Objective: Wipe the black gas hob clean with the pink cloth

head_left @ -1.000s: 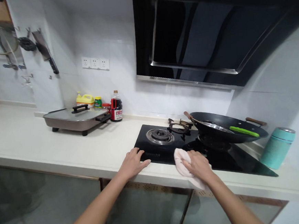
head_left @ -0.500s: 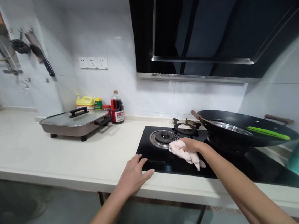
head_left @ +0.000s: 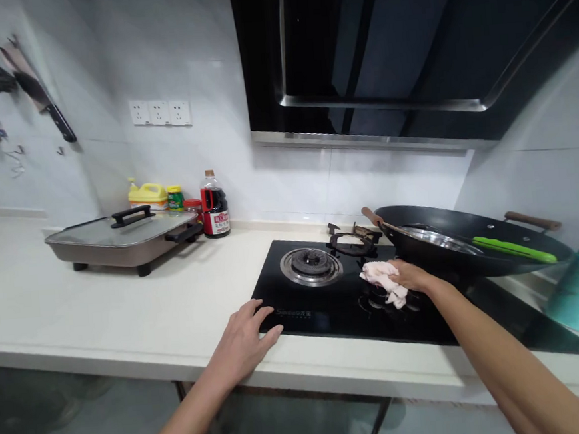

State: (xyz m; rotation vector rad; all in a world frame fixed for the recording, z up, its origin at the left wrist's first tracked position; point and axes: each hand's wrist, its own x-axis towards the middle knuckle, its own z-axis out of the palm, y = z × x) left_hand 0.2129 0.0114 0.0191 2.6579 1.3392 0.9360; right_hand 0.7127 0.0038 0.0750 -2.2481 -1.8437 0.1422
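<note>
Compared with 0.5 s ago, the right hand and its bunched pale pink cloth have shifted toward 3 o'clock, away from the left gas burner. They sit between 3 and 4 o'clock of that burner, over what look like control knobs on the black glass hob. Its fingers are bent over the cloth and seem to grip it; the fabric hides the fingertips, so how tightly they close I cannot tell.

Between 7 and 8 o'clock of the burner, the left hand rests at the hob's front corner, fingers loosely spread, thumb apart, holding nothing.

At 2 o'clock from the cloth, just beside the right hand, stands a black wok with a green-handled utensil in it. Knuckles pushed that way could knock the wok and set it rocking. At 11 o'clock from the cloth, a cast-iron pan support could snag a trailing fold and shift if dragged. A knob, if pressed and twisted under the cloth, might let gas out.
</note>
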